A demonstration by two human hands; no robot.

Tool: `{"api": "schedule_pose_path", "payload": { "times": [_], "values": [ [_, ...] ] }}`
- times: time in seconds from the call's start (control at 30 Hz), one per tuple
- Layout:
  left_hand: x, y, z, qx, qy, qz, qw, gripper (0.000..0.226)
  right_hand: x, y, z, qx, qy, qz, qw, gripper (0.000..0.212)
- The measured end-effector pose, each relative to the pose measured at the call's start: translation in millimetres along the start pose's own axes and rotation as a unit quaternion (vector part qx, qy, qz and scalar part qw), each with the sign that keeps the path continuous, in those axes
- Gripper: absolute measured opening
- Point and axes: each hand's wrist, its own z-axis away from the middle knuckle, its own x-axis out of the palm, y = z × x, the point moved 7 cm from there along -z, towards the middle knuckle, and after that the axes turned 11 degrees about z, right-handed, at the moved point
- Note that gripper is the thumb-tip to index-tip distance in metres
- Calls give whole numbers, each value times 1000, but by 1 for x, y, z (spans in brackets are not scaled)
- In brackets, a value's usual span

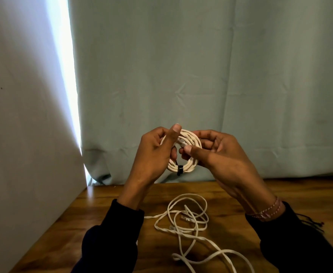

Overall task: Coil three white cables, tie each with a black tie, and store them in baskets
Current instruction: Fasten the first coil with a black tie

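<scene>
A coiled white cable [189,138] is held up above the table's far edge, bound at its bottom by a black tie [180,170]. My left hand [155,154] grips the coil's left side, thumb raised over the top. My right hand [216,154] holds the right side, its thumb pressing a clear plug end at the coil's middle. Loose white cable [189,223] lies tangled on the wooden table [106,217] below my hands, with clear plugs showing in the tangle.
A pale green curtain [201,66] hangs behind the table. A white wall or panel [24,115] stands along the left side, with a bright gap of light beside it. No basket is in view.
</scene>
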Motion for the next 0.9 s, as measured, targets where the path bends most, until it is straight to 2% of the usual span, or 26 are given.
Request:
{"api": "schedule_pose_path", "payload": {
  "times": [0.17,0.3,0.43,0.53,0.6,0.67,0.73,0.83,0.9],
  "values": [
    [6,4,1,20,-38,-35,998,29,-6,0,-3,-60,101,171,978,34],
    [2,5,0,28,-30,-32,999,25,-1,-9,0,-136,114,284,942,33],
    [-4,6,-2,43,-41,-42,997,23,-11,-22,5,-179,130,316,922,33],
    [-9,0,-2,-23,-46,-39,998,43,-18,-29,7,-208,152,297,920,32],
    [-14,-6,0,-114,-16,-26,993,63,-18,-30,10,-233,163,283,916,29],
    [-17,-11,3,-196,2,0,981,74,-16,-30,11,-260,164,273,911,28],
    [-14,-14,7,-237,-6,46,970,66,-14,-30,11,-295,153,262,906,26],
    [-15,-14,4,-210,26,143,967,35,-9,-32,8,-334,113,279,893,24],
    [-20,-16,1,-186,60,174,965,30,-6,-31,5,-304,61,299,902,24]
  ]
}}
